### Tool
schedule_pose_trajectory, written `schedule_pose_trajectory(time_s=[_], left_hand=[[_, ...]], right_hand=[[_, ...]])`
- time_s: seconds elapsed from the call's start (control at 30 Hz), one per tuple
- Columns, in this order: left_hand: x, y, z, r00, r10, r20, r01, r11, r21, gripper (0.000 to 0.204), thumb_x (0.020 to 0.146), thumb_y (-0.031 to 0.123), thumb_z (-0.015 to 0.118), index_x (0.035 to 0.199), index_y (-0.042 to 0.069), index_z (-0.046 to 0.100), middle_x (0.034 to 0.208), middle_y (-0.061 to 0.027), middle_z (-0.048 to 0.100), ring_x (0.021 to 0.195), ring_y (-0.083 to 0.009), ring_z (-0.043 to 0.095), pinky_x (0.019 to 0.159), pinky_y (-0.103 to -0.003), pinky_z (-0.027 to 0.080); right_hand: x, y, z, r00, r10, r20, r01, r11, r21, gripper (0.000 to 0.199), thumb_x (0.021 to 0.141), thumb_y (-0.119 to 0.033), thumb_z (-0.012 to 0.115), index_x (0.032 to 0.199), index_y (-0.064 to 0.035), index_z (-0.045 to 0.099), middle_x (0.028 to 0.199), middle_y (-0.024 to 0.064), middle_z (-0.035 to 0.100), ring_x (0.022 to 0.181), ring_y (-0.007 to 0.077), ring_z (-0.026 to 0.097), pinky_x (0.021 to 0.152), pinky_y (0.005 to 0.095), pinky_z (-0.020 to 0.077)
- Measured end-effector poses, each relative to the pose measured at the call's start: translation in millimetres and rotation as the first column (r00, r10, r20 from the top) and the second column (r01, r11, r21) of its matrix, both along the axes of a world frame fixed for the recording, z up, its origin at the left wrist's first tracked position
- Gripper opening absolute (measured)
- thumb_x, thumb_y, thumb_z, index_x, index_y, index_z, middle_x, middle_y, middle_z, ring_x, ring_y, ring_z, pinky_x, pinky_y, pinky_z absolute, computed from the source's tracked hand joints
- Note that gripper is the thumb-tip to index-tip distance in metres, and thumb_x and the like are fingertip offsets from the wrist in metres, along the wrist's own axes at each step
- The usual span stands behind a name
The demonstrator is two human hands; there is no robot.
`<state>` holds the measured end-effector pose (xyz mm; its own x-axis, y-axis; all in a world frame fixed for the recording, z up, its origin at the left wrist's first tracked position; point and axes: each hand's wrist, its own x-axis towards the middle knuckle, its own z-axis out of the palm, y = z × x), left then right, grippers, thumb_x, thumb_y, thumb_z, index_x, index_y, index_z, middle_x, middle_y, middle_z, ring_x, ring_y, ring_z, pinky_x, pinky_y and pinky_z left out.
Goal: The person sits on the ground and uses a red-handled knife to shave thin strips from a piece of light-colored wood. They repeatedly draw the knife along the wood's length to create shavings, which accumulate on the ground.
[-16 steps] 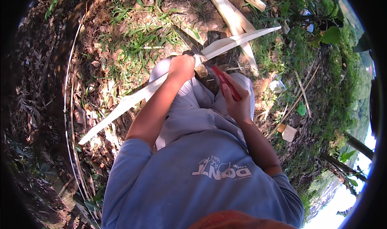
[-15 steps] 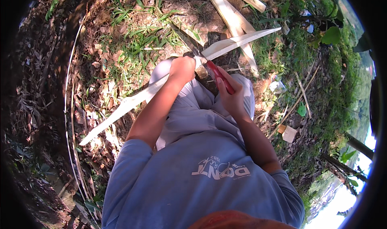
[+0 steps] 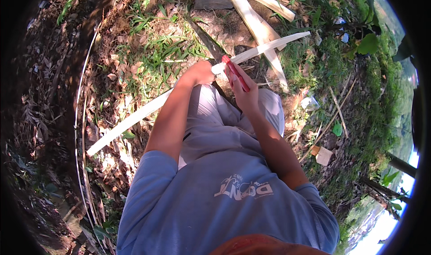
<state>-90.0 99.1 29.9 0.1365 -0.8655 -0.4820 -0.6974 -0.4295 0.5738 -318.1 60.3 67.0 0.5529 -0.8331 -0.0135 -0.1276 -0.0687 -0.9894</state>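
- Step judged in hand: shaving a long pale strip [image 3: 148,111] w/ a red-handled knife [image 3: 236,74]; the strip is laid across the lap, one end reaching lower left over the leaf litter, the other upper right toward the grass
- Left hand [image 3: 200,73] is closed round the strip just left of the knife; right hand [image 3: 247,93] is wrapped round the red handle, blade end set where the strip passes; blade itself too small to be made out
- Next move, as judged: strip must be kept steady by the left hand while the knife is run along it, away from the fingers; a slip toward the left hand is the risk
- Count: 1 strip held; 1 knife; approx. 3 pale split lengths [image 3: 251,17] piled on the ground ahead; 2–3 thin slivers [image 3: 81,120] curved along the left; 1 small box-like scrap [image 3: 324,155] at right
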Motion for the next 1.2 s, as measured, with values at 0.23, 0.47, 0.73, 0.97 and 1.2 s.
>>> schedule_pose_trajectory(time_s=[0.23, 0.47, 0.73, 0.97, 1.2], left_hand=[[-19, 2, 18, 0.911, -0.008, 0.412, -0.003, 1.0, 0.025, 0.048, 0.087, 0.039, 0.081, 0.116, 0.001, 0.074, 0.109, -0.0178, 0.08, 0.103, -0.0356, 0.079, 0.089, -0.05, 0.062], [-39, 14, 14, 0.843, 0.04, 0.536, -0.035, 0.999, -0.02, 0.065, 0.088, 0.052, 0.085, 0.126, 0.003, 0.064, 0.104, -0.0151, 0.081, 0.097, -0.0336, 0.081, 0.085, -0.046, 0.065], [-41, 2, 23, 0.876, 0.072, 0.477, -0.123, 0.989, 0.077, 0.061, 0.084, 0.058, 0.087, 0.11, 0.003, 0.081, 0.11, -0.0144, 0.081, 0.107, -0.0316, 0.079, 0.092, -0.044, 0.063], [-47, 31, 39, 0.876, 0.111, 0.47, -0.156, 0.986, 0.059, 0.066, 0.084, 0.066, 0.084, 0.107, 0.003, 0.08, 0.106, -0.0183, 0.08, 0.106, -0.0344, 0.078, 0.09, -0.046, 0.062], [-21, 58, 31, 0.839, 0.356, 0.41, -0.337, 0.934, -0.121, 0.071, 0.079, 0.065, 0.088, 0.104, 0.0, 0.078, 0.103, -0.0232, 0.079, 0.097, -0.0385, 0.079, 0.086, -0.05, 0.063]], right_hand=[[18, -6, 1, 0.995, -0.012, -0.099, 0.009, 1.0, -0.029, 0.039, 0.108, -0.01, 0.066, 0.143, 0.0076, 0.064, 0.132, 0.0165, 0.076, 0.119, 0.0155, 0.071, 0.103, 0.0291, 0.0545], [16, 1, 6, 0.999, -0.041, 0.021, 0.038, 0.995, 0.093, 0.04, 0.109, -0.01, 0.065, 0.145, 0.0072, 0.063, 0.132, 0.0169, 0.076, 0.12, 0.0155, 0.071, 0.105, 0.0296, 0.0543], [-5, 9, 10, 0.996, -0.078, -0.053, 0.08, 0.996, 0.033, 0.042, 0.108, -0.012, 0.067, 0.147, 0.0032, 0.064, 0.128, 0.0164, 0.078, 0.115, 0.0155, 0.072, 0.101, 0.0294, 0.055], [-35, 33, 66, 0.989, 0.022, -0.145, -0.024, 1.0, -0.014, 0.039, 0.106, -0.013, 0.069, 0.142, -0.0003, 0.068, 0.117, 0.0196, 0.081, 0.108, 0.015, 0.076, 0.092, 0.0306, 0.0578], [-3, 38, 57, 0.994, 0.085, -0.073, -0.096, 0.983, -0.16, 0.04, 0.103, -0.011, 0.069, 0.142, -0.0012, 0.067, 0.103, 0.0201, 0.08, 0.09, 0.018, 0.075, 0.082, 0.0327, 0.0575]])
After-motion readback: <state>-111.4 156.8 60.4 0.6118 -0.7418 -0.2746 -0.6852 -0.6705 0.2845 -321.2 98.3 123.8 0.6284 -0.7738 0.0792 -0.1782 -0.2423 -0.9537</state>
